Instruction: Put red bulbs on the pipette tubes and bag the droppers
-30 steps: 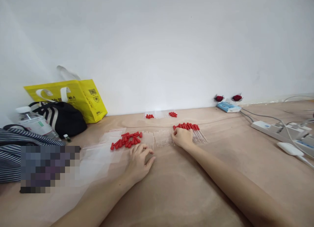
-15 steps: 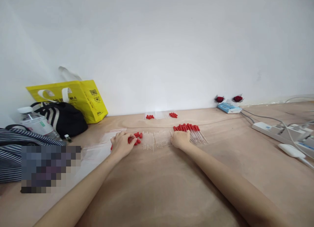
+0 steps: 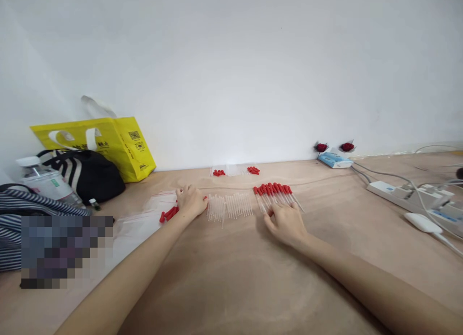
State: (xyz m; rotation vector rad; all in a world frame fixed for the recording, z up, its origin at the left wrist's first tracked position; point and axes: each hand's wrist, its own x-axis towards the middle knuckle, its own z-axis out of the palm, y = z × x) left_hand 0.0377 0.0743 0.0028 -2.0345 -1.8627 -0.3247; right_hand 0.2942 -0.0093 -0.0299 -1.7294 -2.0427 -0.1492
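Note:
My left hand point(image 3: 191, 201) rests over red caps beside the clear plastic bags point(image 3: 144, 220); its fingers are curled and whatever lies under them is hidden. Several red caps point(image 3: 168, 214) show to the left of its wrist. Clear thin sticks lie side by side in two groups, one point(image 3: 216, 208) near my left hand and one point(image 3: 238, 205) in the middle. My right hand point(image 3: 287, 221) touches the lower ends of a row of red-capped sticks point(image 3: 273, 190), its fingers bent over them.
Two small piles of red pieces point(image 3: 219, 173) lie on a clear bag by the wall. A yellow bag point(image 3: 133, 146), black bag point(image 3: 104, 175) and bottle point(image 3: 50, 180) stand left. On the right are a blue packet point(image 3: 334, 160) and power strip point(image 3: 394, 191).
My right hand has moved right and toward me, onto the lower ends of the red-capped sticks. My left hand has shifted right and forward over the caps, uncovering several on its left.

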